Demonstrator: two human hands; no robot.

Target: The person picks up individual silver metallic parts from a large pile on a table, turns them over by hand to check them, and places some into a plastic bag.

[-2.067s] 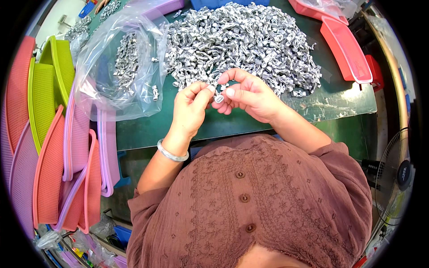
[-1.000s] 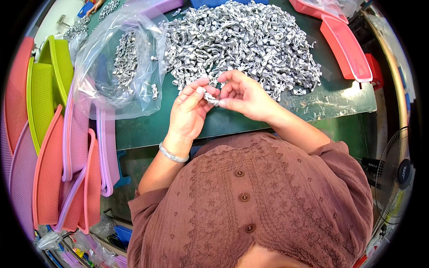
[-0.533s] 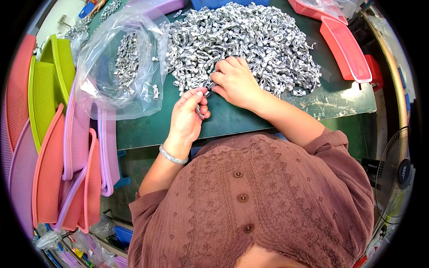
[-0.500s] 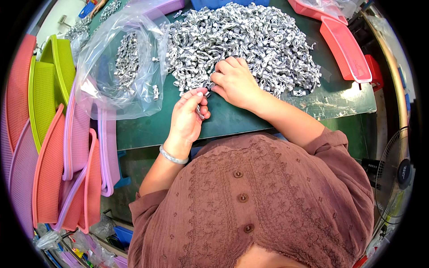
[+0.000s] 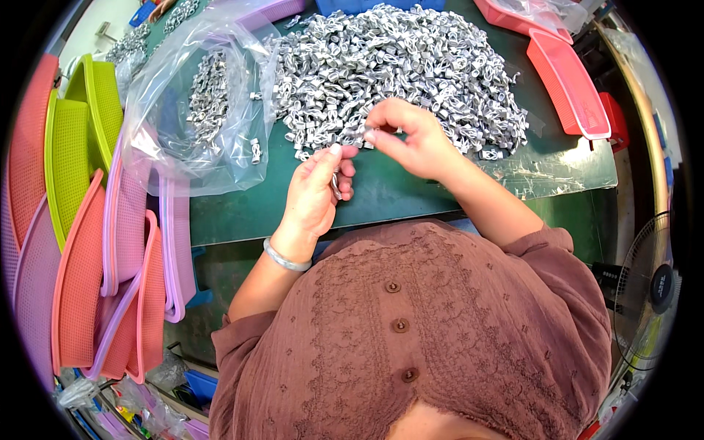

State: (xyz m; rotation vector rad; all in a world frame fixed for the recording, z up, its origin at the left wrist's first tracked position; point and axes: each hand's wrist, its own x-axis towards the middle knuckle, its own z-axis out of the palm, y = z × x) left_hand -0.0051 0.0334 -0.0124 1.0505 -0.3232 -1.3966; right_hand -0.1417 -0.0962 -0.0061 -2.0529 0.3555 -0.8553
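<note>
A big heap of small grey-and-white looped pieces [image 5: 418, 62] covers the middle of the table. At the heap's near edge, my left hand [image 5: 314, 187] is closed, palm turned up, with a small grey looped piece [image 5: 336, 185] held against its curled fingers. Its thumb and forefinger are pressed together at the top. Just right of it, my right hand [image 5: 414, 143] is pinched, thumb against forefinger, over the heap's front edge. Whatever is between those fingertips is too small to name. The two hands are close but apart.
A clear plastic bag [image 5: 158, 121] with more looped pieces lies left on the green table [image 5: 286, 213]. Stacked baskets, including a green one [image 5: 70, 161], stand at the far left. A pink basket [image 5: 565, 81] sits at the right, and a fan [image 5: 645, 290] beyond the table.
My right hand has lifted slightly off the heap and moved right, its fingers now in a pinch. My left hand has shifted a little to the right, still holding the grey looped piece.
</note>
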